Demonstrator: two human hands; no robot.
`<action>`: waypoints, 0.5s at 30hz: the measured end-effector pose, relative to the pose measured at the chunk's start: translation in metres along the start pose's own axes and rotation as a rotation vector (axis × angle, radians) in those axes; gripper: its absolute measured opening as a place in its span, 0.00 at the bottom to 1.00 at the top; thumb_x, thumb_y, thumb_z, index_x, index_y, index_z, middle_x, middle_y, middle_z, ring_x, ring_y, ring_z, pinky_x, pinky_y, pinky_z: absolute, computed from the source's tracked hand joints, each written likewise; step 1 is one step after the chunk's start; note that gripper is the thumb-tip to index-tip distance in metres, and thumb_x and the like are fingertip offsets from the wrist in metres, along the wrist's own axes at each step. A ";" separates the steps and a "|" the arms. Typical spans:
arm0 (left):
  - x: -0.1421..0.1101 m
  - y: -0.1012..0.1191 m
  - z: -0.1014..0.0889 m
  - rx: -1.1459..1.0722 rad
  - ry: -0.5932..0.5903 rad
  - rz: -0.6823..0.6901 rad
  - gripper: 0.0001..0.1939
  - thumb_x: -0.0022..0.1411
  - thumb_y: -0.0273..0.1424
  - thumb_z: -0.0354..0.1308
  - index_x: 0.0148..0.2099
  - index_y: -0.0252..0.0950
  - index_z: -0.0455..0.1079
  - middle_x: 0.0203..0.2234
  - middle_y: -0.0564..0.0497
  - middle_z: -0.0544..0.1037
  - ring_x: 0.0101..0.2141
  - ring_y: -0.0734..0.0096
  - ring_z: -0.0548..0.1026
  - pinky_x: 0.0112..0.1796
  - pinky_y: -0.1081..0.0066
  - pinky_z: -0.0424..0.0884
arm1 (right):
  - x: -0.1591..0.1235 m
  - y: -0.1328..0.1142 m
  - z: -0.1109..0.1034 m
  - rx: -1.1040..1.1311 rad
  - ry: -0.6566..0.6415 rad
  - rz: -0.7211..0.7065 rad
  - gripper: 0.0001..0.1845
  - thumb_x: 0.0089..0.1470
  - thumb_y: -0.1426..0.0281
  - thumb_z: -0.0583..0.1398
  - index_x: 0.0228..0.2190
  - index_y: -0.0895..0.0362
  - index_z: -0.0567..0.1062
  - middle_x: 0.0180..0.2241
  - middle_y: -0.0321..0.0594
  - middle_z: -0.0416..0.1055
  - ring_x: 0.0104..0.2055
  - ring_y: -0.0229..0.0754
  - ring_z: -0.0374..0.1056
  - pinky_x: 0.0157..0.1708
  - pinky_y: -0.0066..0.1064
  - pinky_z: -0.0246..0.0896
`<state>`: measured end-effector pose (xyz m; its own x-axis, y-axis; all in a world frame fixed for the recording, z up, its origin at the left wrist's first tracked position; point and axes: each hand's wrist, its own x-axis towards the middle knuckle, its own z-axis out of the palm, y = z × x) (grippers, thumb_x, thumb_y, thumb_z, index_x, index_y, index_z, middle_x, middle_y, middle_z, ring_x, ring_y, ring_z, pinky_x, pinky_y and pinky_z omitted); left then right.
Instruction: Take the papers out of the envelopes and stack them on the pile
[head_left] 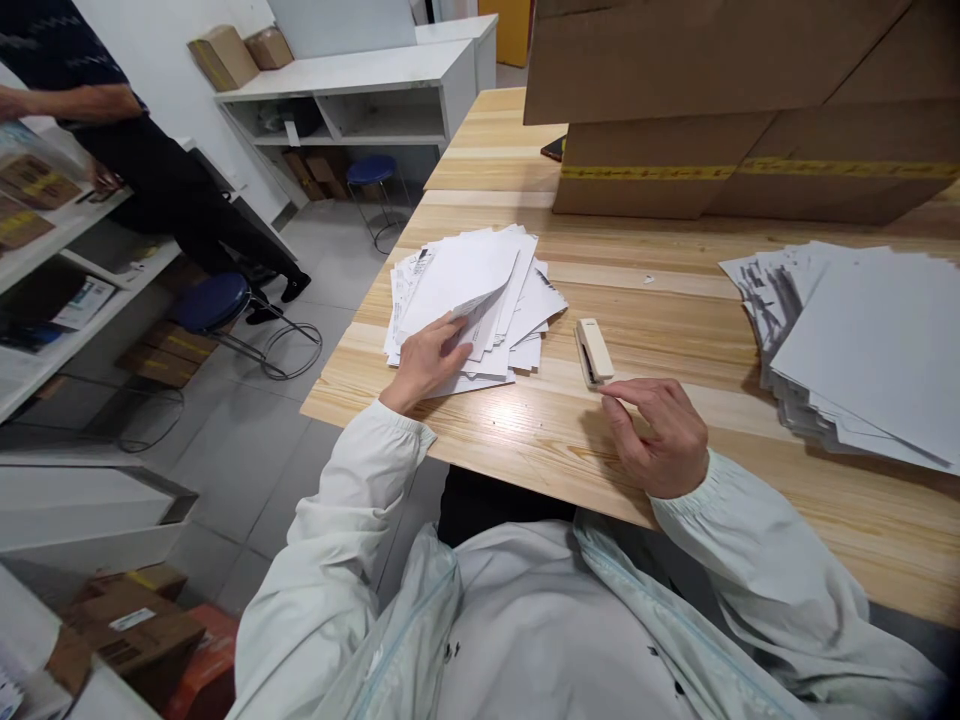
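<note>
My left hand (431, 362) lies on the near left side of a loose pile of printed papers (465, 275). Its fingers rest on the sheets with the thumb held apart, and the top sheet's right edge curls up. A cream stapler (595, 350) stands on the table right of that pile. At the stapler's near end is my right hand (660, 435), with index finger and thumb brought close together and the other fingers curled. Whether something small sits between those fingertips cannot be made out. The index fingertip appears to touch the stapler.
A taller stack of papers (870, 350) lies at the right of the wooden table (525, 430). Large cardboard boxes (675, 150) stand at the back, with a phone (553, 148) beside them. Left of the table are blue stools (214, 300), shelves and a standing person (150, 170).
</note>
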<state>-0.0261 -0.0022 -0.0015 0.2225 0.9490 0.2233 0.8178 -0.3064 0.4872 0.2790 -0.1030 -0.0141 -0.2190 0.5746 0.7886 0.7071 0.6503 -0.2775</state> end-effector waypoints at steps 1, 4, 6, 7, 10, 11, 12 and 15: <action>-0.001 -0.001 -0.002 -0.026 -0.038 0.012 0.26 0.60 0.38 0.64 0.60 0.41 0.72 0.58 0.47 0.75 0.55 0.55 0.75 0.53 0.61 0.71 | 0.001 0.000 0.001 0.005 -0.008 0.004 0.16 0.54 0.82 0.62 0.43 0.56 0.75 0.34 0.43 0.79 0.37 0.47 0.75 0.39 0.40 0.69; 0.001 -0.004 -0.007 -0.032 -0.116 0.022 0.36 0.51 0.41 0.71 0.62 0.42 0.70 0.61 0.47 0.72 0.59 0.51 0.72 0.56 0.58 0.70 | 0.002 -0.002 0.002 0.015 -0.027 -0.001 0.14 0.55 0.82 0.62 0.42 0.57 0.75 0.34 0.44 0.79 0.36 0.47 0.75 0.38 0.40 0.69; 0.003 -0.005 -0.009 -0.013 -0.127 0.021 0.36 0.50 0.41 0.72 0.61 0.42 0.70 0.61 0.47 0.73 0.58 0.51 0.73 0.56 0.58 0.71 | 0.003 -0.003 0.002 0.011 -0.031 -0.005 0.13 0.55 0.82 0.62 0.41 0.57 0.75 0.33 0.43 0.79 0.36 0.47 0.75 0.38 0.39 0.68; 0.004 -0.006 -0.009 -0.010 -0.127 0.020 0.36 0.50 0.41 0.72 0.61 0.42 0.71 0.61 0.47 0.73 0.58 0.51 0.73 0.55 0.58 0.71 | 0.003 -0.003 0.002 0.010 -0.036 -0.002 0.13 0.55 0.81 0.62 0.41 0.57 0.75 0.33 0.43 0.79 0.36 0.47 0.75 0.38 0.38 0.68; 0.005 -0.007 -0.008 -0.018 -0.114 0.025 0.35 0.51 0.40 0.72 0.61 0.41 0.71 0.60 0.47 0.73 0.59 0.52 0.73 0.56 0.57 0.70 | 0.003 -0.002 0.001 0.010 -0.048 0.005 0.12 0.55 0.81 0.61 0.41 0.57 0.75 0.33 0.43 0.79 0.36 0.46 0.75 0.38 0.38 0.68; 0.004 -0.006 -0.007 -0.024 -0.109 0.029 0.35 0.51 0.39 0.72 0.61 0.42 0.70 0.60 0.47 0.73 0.59 0.53 0.73 0.57 0.57 0.70 | 0.002 -0.002 0.002 0.012 -0.049 0.005 0.12 0.56 0.81 0.61 0.40 0.57 0.75 0.33 0.43 0.79 0.36 0.46 0.75 0.38 0.38 0.68; 0.004 -0.006 -0.007 -0.030 -0.105 0.033 0.35 0.51 0.38 0.72 0.61 0.42 0.70 0.61 0.47 0.73 0.59 0.53 0.73 0.57 0.57 0.70 | 0.002 -0.001 0.002 0.014 -0.049 0.004 0.11 0.56 0.81 0.61 0.40 0.57 0.75 0.33 0.43 0.79 0.35 0.46 0.75 0.38 0.37 0.68; 0.002 -0.001 -0.007 -0.026 -0.101 0.036 0.34 0.52 0.36 0.71 0.61 0.42 0.70 0.61 0.47 0.73 0.58 0.54 0.73 0.56 0.58 0.71 | 0.002 -0.001 0.002 0.021 -0.047 0.007 0.11 0.56 0.80 0.61 0.40 0.57 0.76 0.33 0.43 0.79 0.35 0.45 0.75 0.38 0.37 0.67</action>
<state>-0.0309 -0.0007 0.0044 0.3053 0.9395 0.1552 0.7944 -0.3411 0.5026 0.2762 -0.1016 -0.0128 -0.2459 0.6013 0.7602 0.6947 0.6563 -0.2944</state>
